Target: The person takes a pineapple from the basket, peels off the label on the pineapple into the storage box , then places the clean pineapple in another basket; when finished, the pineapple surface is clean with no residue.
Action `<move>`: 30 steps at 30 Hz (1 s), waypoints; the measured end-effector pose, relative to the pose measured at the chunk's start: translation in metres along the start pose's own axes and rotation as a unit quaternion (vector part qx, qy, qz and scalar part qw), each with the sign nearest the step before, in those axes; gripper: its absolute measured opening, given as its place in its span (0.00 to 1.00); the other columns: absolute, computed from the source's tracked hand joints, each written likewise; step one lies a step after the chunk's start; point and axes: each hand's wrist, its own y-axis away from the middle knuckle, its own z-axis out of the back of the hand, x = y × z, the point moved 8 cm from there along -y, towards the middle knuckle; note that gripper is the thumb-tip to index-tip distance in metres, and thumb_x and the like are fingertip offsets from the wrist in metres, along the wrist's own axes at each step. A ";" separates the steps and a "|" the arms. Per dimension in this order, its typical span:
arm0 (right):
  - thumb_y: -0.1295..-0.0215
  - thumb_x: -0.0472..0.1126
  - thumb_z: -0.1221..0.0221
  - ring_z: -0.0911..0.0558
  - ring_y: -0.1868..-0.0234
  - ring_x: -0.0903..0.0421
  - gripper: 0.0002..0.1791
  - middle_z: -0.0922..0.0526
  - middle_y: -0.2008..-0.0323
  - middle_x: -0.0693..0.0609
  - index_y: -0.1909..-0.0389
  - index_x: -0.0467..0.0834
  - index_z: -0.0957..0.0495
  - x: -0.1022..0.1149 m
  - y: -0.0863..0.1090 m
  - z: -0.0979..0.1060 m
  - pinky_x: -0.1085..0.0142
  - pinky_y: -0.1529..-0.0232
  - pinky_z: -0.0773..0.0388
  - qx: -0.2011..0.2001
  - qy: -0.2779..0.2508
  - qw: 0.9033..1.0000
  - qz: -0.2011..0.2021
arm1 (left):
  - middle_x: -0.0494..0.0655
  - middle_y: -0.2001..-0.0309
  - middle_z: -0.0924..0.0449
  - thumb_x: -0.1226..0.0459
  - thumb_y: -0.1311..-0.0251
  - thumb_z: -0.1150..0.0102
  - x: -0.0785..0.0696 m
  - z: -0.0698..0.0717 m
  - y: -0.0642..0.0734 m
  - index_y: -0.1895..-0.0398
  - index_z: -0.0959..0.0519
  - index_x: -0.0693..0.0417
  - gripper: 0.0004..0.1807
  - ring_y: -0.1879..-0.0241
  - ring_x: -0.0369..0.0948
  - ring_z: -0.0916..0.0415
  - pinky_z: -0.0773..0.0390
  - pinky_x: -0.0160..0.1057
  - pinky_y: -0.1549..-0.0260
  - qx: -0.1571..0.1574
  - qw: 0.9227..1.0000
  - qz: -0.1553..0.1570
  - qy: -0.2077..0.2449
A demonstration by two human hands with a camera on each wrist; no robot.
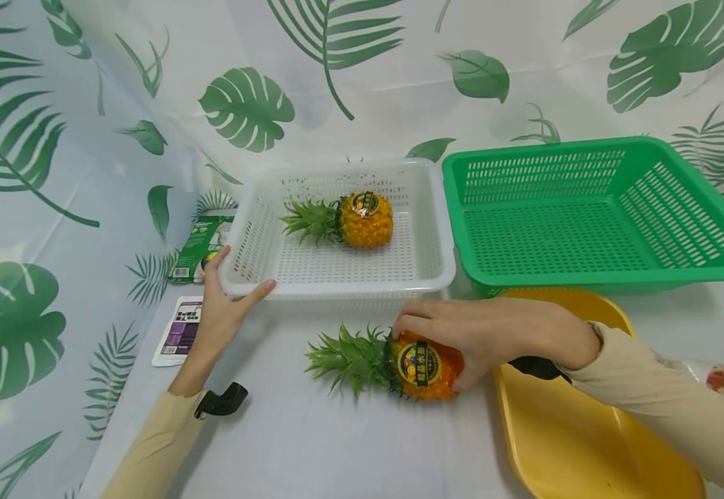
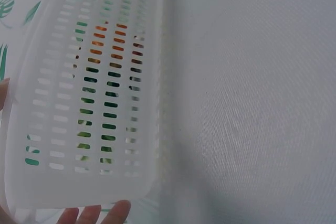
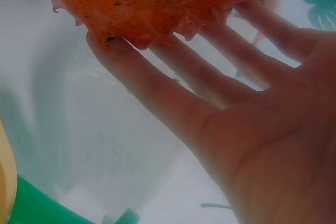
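Note:
A white plastic basket [image 1: 337, 287] stands on the table with one pineapple [image 1: 366, 220] lying inside it, its leaves to the left. My left hand [image 1: 223, 315] holds the basket's near left corner, thumb along the front rim and fingers at the left end. Fingertips [image 2: 116, 212] show beside the basket's end wall [image 2: 79, 195] in the left wrist view. In front of the basket, a second pineapple [image 1: 420, 367] with a black and gold label lies on its side. From its right end my right hand [image 1: 486, 333] grips it. The right wrist view shows the fingers [image 3: 152, 82] against its orange body [image 3: 142, 3].
A green basket [image 1: 536, 281] stands to the right of the white one. Closer in at right is a yellow tub [image 1: 561, 416], under my right forearm. Left of the white basket lie a green packet [image 1: 196, 242] and a white and purple packet [image 1: 181, 333].

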 end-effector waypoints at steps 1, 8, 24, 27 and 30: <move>0.51 0.43 0.18 0.25 0.45 0.58 0.44 0.28 0.42 0.54 0.35 0.46 0.31 0.000 0.000 0.000 0.61 0.43 0.20 0.000 0.000 1.000 0.000 | 0.63 0.28 0.38 0.65 0.39 0.26 0.000 0.000 0.000 0.16 0.54 0.57 0.56 0.32 0.56 0.35 0.38 0.58 0.32 -0.001 1.000 0.000 0.000; 0.48 0.42 0.19 0.24 0.41 0.56 0.47 0.29 0.36 0.50 0.29 0.41 0.33 0.000 0.005 0.001 0.59 0.40 0.21 -0.012 0.002 1.000 -0.004 | 0.63 0.28 0.37 0.65 0.39 0.25 0.002 0.000 0.001 0.16 0.53 0.56 0.56 0.33 0.56 0.34 0.37 0.58 0.33 -0.003 1.000 0.003 0.002; 0.41 0.45 0.22 0.27 0.38 0.49 0.48 0.33 0.32 0.46 0.24 0.42 0.37 0.002 0.026 -0.001 0.61 0.48 0.18 -0.078 0.059 0.995 0.010 | 0.64 0.29 0.36 0.66 0.40 0.25 0.000 -0.001 0.000 0.16 0.53 0.56 0.56 0.34 0.56 0.34 0.37 0.58 0.33 -0.008 1.000 0.000 0.005; 0.37 0.44 0.25 0.26 0.38 0.50 0.46 0.33 0.32 0.45 0.23 0.41 0.38 0.002 0.028 -0.003 0.61 0.48 0.18 -0.077 0.053 0.996 0.008 | 0.63 0.29 0.36 0.66 0.40 0.25 0.000 0.000 0.000 0.17 0.53 0.57 0.55 0.34 0.56 0.34 0.37 0.58 0.33 -0.010 1.000 -0.001 0.004; 0.36 0.47 0.26 0.27 0.37 0.49 0.46 0.33 0.31 0.44 0.22 0.42 0.39 0.000 0.028 -0.006 0.56 0.44 0.18 -0.070 0.046 0.996 -0.012 | 0.63 0.28 0.37 0.65 0.40 0.25 0.001 0.001 0.000 0.17 0.53 0.57 0.55 0.33 0.56 0.34 0.39 0.58 0.32 -0.011 1.000 -0.002 0.001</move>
